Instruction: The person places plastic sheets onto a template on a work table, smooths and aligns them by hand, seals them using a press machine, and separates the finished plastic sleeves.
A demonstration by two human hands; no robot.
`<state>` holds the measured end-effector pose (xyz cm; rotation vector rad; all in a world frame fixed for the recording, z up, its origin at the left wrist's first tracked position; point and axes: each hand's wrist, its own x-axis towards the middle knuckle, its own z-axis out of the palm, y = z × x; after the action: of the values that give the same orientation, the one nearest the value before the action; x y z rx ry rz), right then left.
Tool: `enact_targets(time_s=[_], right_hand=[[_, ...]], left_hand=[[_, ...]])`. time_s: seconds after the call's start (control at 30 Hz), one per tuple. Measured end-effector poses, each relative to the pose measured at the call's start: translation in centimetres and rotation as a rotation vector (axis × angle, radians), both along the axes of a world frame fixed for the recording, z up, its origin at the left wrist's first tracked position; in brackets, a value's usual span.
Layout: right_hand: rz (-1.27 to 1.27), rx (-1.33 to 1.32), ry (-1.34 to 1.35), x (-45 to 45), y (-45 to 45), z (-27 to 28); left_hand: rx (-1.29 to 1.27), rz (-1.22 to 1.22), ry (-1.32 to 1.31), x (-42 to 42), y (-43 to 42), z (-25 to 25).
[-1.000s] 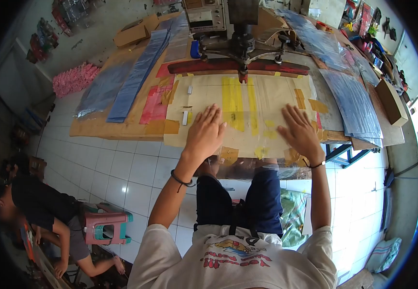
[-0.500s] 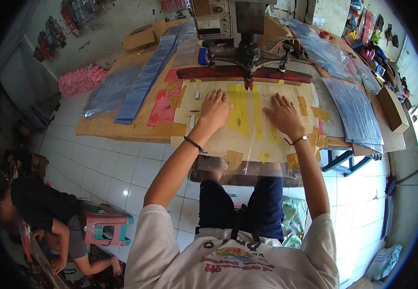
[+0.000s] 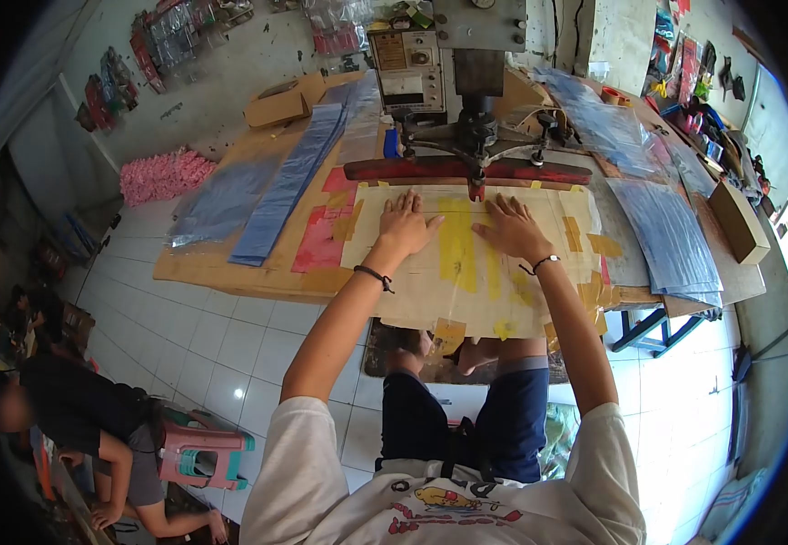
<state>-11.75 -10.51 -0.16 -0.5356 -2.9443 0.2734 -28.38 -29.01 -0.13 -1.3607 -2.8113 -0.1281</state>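
A pale sheet (image 3: 412, 295) with yellow and brown tape patches lies on the wooden table, its near edge over the table's front. Flat on its left part rests my left hand (image 3: 407, 227), fingers spread, with a dark band on the wrist. My right hand (image 3: 514, 229) lies open on the right part, fingers pointing away from me. Between and just beyond the hands are yellow tape strips (image 3: 457, 250). A red-edged press bar (image 3: 539, 170) hangs under a metal machine head (image 3: 480, 136) beyond the fingertips. Neither hand holds anything.
Blue plastic sheets lie left (image 3: 289, 186) and right (image 3: 662, 227) on the table. An open cardboard box (image 3: 285, 102) sits at the back left, another carton (image 3: 737, 222) at the right. At the lower left, a person (image 3: 85, 400) bends beside a pink stool (image 3: 198, 454).
Both hands have slid forward over the sheet towards the press bar and closer together. The view has tilted up, showing more of the machine and wall.
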Motion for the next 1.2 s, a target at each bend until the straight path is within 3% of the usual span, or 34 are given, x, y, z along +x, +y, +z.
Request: enact_targets(time_s=[0.4, 0.9, 1.1, 1.2], right_hand=[[-0.065, -0.022, 0.169, -2.2, 0.0, -1.4], [0.041, 0.01, 0.159, -2.6, 2.6, -1.9], [-0.097, 0.031, 0.111, -0.7, 0.7, -1.1], [-0.04, 0.004, 0.184, 0.2, 1.5, -1.5]], left_hand=[[0.036, 0.036, 0.019, -2.3, 0.4, -0.5], [0.035, 0.097, -0.029, -0.1, 0.0, 0.3], [0.103, 0.112, 0.007, -0.2, 0.2, -0.6], [0.138, 0.106, 0.033, -0.3, 0.3, -0.8]])
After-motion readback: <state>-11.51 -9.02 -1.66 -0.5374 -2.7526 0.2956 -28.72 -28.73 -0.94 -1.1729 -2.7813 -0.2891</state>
